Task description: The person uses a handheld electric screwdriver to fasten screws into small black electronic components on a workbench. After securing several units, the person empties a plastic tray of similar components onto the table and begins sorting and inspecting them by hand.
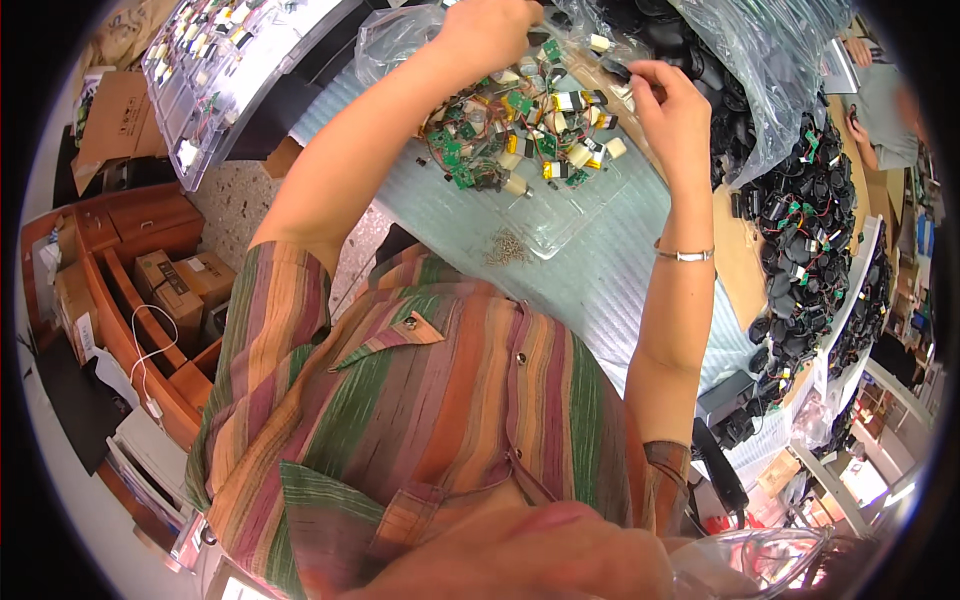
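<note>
My left hand [488, 36] reaches to the far side of the work surface, fingers curled together. What they hold, if anything, is hidden at the fingertips. My right hand [672, 112] is bent in a pinch at a small black piece [617, 70], close to the pile of black parts. Between and below the hands lies a heap of green circuit boards [519, 102] with wires, silvery-yellow battery cells [569, 101] and cream-coloured blocks [580, 155]. It lies on a clear plastic tray [545, 250]. A small pile of screws [508, 248] sits nearer to me.
Clear plastic bags [770, 90] cover black parts at the far right. More black parts with boards [800, 240] run along the right side. A tray of components [200, 70] stands at the far left. Another person [885, 115] is at the right edge.
</note>
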The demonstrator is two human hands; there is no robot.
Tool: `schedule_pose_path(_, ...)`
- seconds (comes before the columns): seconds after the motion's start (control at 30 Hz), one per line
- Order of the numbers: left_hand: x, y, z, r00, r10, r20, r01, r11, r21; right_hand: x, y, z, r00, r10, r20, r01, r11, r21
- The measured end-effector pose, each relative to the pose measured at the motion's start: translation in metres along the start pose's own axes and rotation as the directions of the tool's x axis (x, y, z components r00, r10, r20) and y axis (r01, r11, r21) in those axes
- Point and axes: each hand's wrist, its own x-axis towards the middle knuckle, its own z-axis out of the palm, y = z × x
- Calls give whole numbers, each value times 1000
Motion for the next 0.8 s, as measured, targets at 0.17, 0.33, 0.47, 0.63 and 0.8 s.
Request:
schedule_pose_path(0.17,-10,-8,-27,981,6,-192,-82,915,-394,-17,12,-9,997,53,47,-51,997,-50)
schedule_pose_path(0.33,-35,21,-50,983,-181,35,152,687,-710,-14,14,0,999,41,33,-37,992,-124)
schedule_pose_path(0.47,-34,11,-16,985,-123,-119,25,791,-612,-2,17,17,997,-68,32,74,959,-272)
schedule_pose_path(0.63,-30,33,-24,996,-36,-79,-18,806,-592,-3,17,17,999,-48,-24,39,957,-288)
schedule_pose_path(0.8,-65,94,-7,906,400,-136,-418,799,-433,6,18,25,989,-112,-98,83,962,-258)
